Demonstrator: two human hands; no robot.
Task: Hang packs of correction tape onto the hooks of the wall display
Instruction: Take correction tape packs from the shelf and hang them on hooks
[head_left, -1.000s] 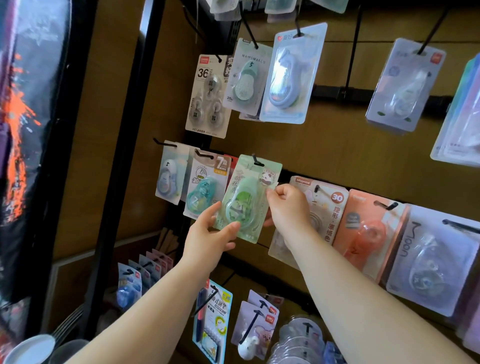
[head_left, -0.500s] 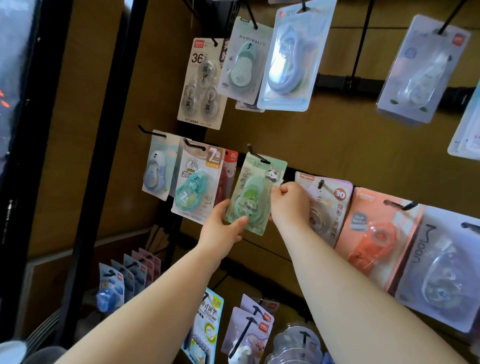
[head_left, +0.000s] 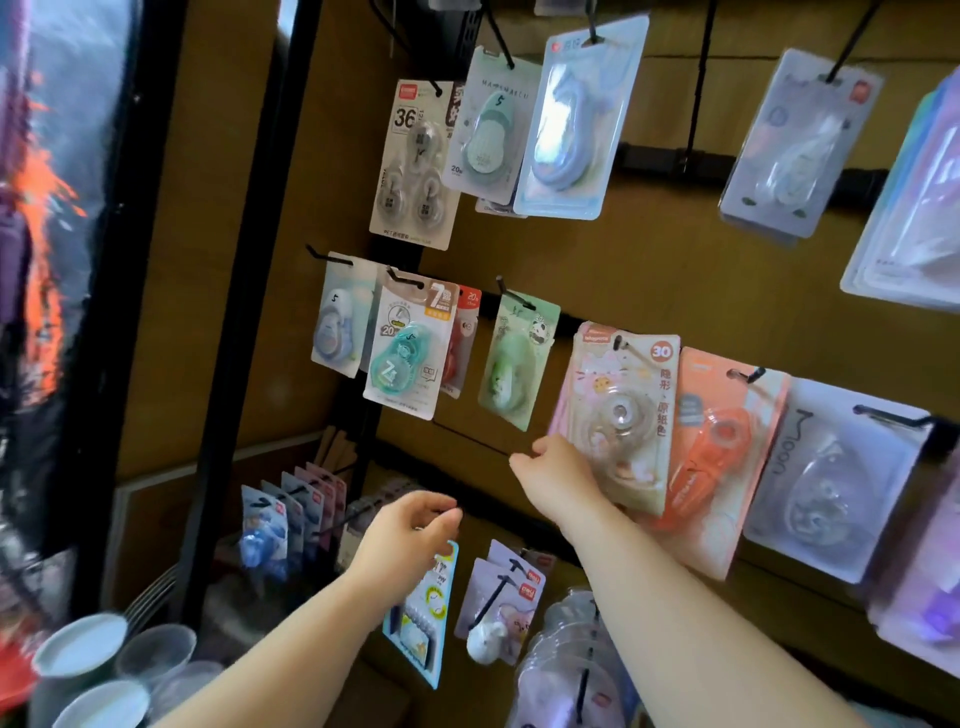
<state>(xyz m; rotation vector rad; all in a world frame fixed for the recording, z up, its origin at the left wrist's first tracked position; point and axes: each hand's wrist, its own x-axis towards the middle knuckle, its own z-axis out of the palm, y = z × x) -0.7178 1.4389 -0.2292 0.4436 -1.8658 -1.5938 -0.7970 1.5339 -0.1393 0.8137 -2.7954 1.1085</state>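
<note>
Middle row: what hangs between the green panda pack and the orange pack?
Only the pink pack marked 30 hangs between them, as the head view shows. The right hand overlaps its lower left corner.

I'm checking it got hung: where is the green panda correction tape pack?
In the head view, the green panda pack hangs on a middle-row hook left of centre, between the red pack and the pink pack marked 30.
</note>
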